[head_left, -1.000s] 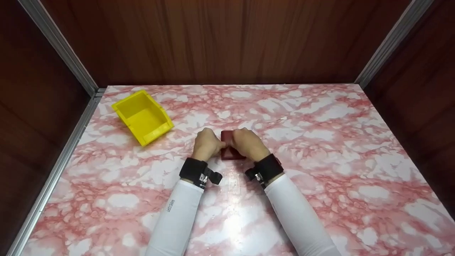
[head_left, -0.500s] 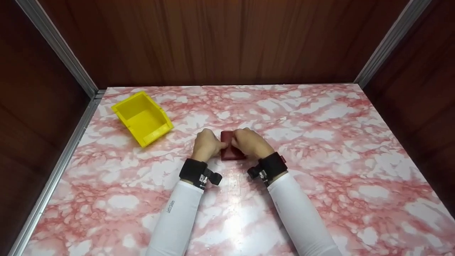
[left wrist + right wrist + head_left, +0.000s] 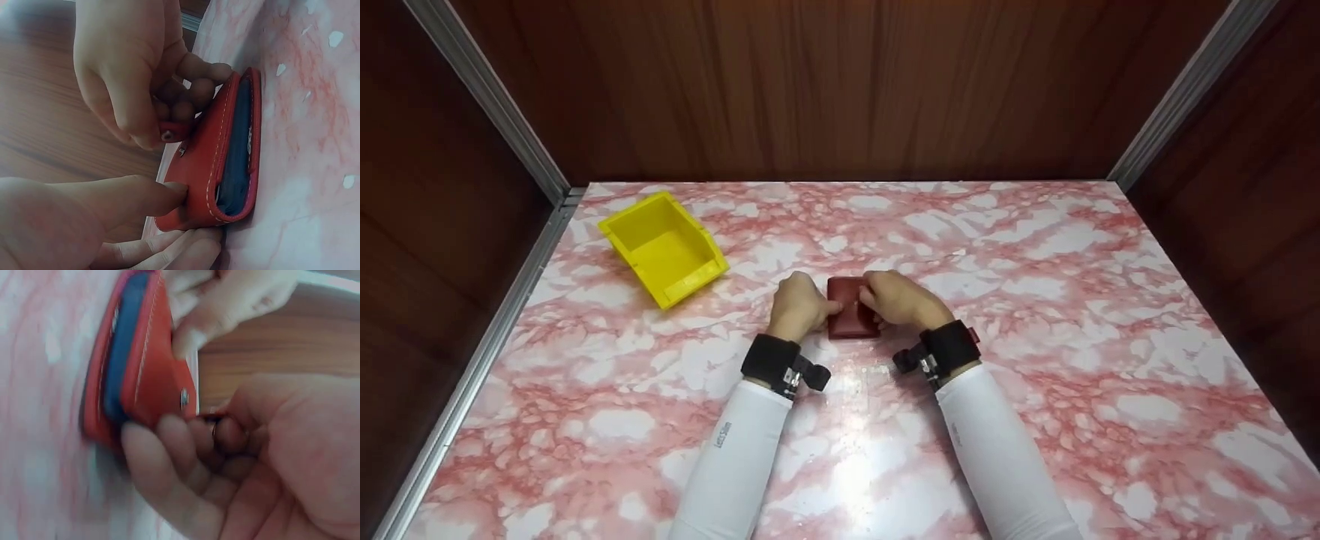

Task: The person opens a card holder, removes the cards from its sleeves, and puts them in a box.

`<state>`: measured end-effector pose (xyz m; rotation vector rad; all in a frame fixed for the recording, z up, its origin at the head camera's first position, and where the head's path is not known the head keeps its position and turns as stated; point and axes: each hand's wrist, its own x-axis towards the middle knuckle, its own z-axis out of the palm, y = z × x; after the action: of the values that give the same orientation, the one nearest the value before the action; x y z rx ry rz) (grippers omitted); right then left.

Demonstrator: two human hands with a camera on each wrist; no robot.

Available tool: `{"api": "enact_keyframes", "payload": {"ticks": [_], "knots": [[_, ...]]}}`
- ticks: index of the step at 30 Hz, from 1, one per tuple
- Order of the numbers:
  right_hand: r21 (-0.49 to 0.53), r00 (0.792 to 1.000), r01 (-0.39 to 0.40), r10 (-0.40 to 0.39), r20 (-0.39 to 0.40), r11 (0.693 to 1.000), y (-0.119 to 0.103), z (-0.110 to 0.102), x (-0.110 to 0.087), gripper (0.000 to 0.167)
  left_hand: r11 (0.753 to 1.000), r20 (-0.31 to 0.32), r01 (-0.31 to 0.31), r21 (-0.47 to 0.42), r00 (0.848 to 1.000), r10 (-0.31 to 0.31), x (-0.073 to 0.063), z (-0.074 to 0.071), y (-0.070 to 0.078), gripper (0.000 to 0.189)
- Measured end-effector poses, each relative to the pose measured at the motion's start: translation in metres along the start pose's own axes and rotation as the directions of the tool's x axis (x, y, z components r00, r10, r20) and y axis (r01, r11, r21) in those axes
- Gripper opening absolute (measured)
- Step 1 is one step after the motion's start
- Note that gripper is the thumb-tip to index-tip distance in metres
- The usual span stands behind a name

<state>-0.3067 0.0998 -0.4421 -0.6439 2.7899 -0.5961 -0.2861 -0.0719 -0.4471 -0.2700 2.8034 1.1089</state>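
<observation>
A dark red leather card holder with pale stitching lies on the table in front of me. My left hand grips its folded side, thumb on the cover and fingers curled beneath. At the opposite side, my right hand pinches the small snap strap between thumb and finger. The strap is lifted off the metal stud on the cover. Dark blue inner sleeves show along the open edge between the covers, which remain folded together. Fingers of the right hand touch the cover's edge.
A yellow plastic bin stands at the back left, its inside visible. The table has a pink and white marbled top. Brown wood-grain panels with metal corner rails enclose it at the back and sides.
My right hand has shifted to the right across the card holder, uncovering more of its cover. The left hand keeps its grip in the same place.
</observation>
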Motion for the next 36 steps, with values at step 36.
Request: {"api": "enact_keyframes", "payload": {"ticks": [36], "knots": [[0.042, 0.974, -0.211, 0.214, -0.077, 0.977, 0.033, -0.025, -0.022, 0.004, 0.999, -0.02, -0.039, -0.024, 0.999, 0.038, -0.003, 0.0, -0.001, 0.025]]}}
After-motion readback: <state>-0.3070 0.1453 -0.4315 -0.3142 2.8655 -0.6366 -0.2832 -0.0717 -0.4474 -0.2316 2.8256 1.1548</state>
